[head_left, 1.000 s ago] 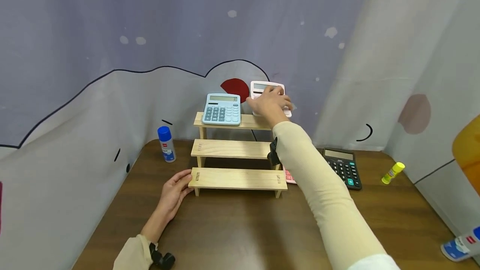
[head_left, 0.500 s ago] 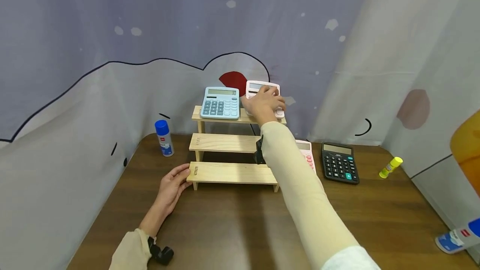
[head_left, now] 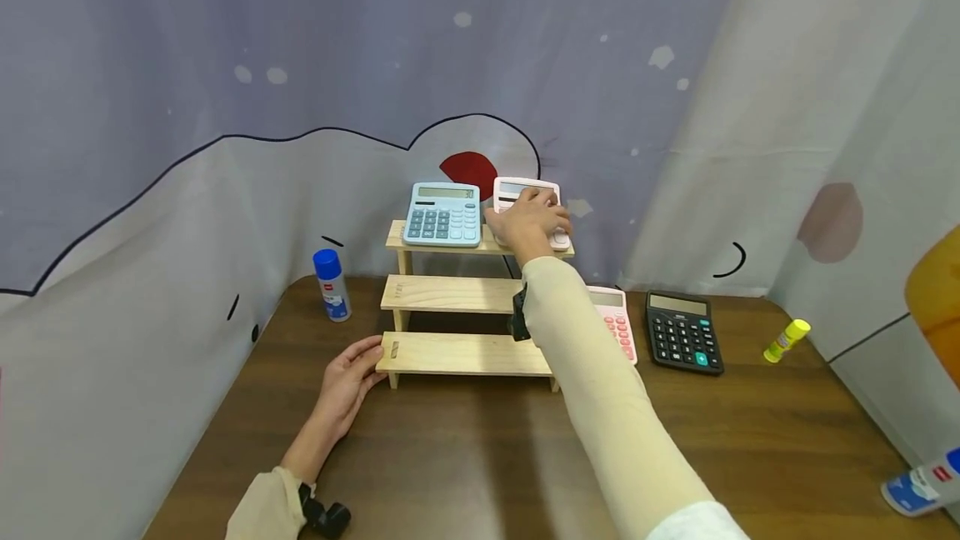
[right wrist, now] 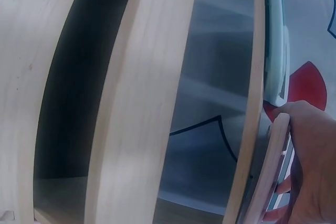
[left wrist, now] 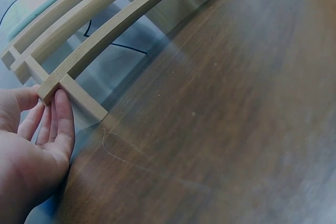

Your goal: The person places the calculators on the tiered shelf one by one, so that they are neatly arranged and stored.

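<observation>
A three-tier wooden stand (head_left: pixel 465 354) stands on the table. My left hand (head_left: pixel 347 383) pinches the left end of its lowest board, thumb on top and fingers beneath, as the left wrist view (left wrist: pixel 37 150) shows. A light blue calculator (head_left: pixel 444 215) leans back on the top board, at the left. Beside it, at the right end of that board, a white-and-pink calculator (head_left: pixel 528 185) is tilted back. My right hand (head_left: pixel 529 223) spreads over its front and grips it by the sides, hiding most keys. In the right wrist view its lower edge (right wrist: pixel 270 166) is at the top board.
A pink calculator (head_left: pixel 617 325), partly behind my right sleeve, and a black calculator (head_left: pixel 682 332) lie right of the stand. A yellow glue stick (head_left: pixel 786 341) is farther right. Blue-capped bottles stand at left (head_left: pixel 332 286) and lie at far right (head_left: pixel 921 483). A curtain (head_left: pixel 300 190) hangs behind.
My right hand has brought the white-and-pink calculator left and down onto the top board. More of the pink calculator shows beside my sleeve. My left hand keeps its hold on the lowest board.
</observation>
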`<state>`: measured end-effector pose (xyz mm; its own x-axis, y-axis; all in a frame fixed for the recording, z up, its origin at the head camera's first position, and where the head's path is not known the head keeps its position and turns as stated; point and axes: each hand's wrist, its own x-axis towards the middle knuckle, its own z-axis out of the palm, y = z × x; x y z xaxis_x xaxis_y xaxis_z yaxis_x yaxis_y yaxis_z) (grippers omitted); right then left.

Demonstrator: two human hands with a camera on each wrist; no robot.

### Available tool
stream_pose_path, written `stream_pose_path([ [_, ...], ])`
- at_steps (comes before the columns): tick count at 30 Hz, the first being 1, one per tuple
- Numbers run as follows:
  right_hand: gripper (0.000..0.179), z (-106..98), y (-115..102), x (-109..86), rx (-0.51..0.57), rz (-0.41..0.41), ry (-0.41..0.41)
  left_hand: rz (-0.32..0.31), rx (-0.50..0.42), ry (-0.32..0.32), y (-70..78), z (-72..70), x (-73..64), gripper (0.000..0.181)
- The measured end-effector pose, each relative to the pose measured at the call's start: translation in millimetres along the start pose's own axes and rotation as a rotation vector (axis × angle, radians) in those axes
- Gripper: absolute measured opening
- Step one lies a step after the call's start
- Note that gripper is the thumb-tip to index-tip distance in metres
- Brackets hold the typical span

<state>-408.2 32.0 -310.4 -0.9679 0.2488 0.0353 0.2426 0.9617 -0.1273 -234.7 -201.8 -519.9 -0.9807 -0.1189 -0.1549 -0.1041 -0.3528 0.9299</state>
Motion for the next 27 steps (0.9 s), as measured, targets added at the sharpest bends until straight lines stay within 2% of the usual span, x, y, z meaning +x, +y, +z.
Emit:
stream_pose_path([
  [10, 0.094, 6.6, -1.1, -1.0, -0.036, -0.006, 0.038, 0.005, 0.003, 0.003, -0.5, -0.4, -1.5, 0.048],
  [27, 0.092, 9.4, 0.3, 0.2, -0.032, -0.021, 0.036, 0.005, 0.016, -0.009, 3.3, 2.2, -1.6, 0.050],
])
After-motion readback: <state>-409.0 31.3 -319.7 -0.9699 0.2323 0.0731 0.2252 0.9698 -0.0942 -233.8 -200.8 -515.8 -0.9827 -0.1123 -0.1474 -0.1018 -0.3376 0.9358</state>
